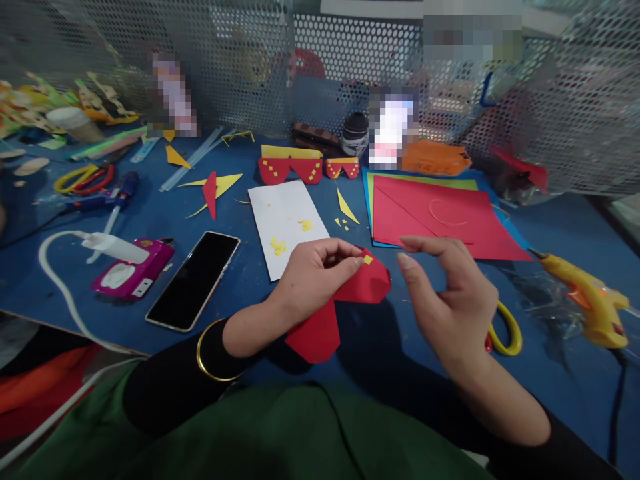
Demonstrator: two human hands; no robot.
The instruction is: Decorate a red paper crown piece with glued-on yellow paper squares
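My left hand point(315, 273) pinches a red paper cutout point(317, 337) by its upper part, between thumb and fingers. One small yellow square point(369, 259) lies on the cutout beside my left fingertips. To the right of the cutout, my right hand point(450, 293) is raised, thumb and forefinger curved and apart, with nothing visible between them. A white sheet point(263, 217) behind my left hand bears small yellow paper pieces point(279, 247). Two red glasses-shaped cutouts with yellow squares, one large point(291, 171) and one small point(343, 167), stand farther back.
Red sheets point(450, 213) top a coloured paper stack behind my right hand. Yellow-handled scissors point(513, 330) and a yellow glue gun point(590, 300) lie to the right. At left are a black phone point(195, 280), a purple power adapter point(130, 270) and a blue glue gun point(117, 193).
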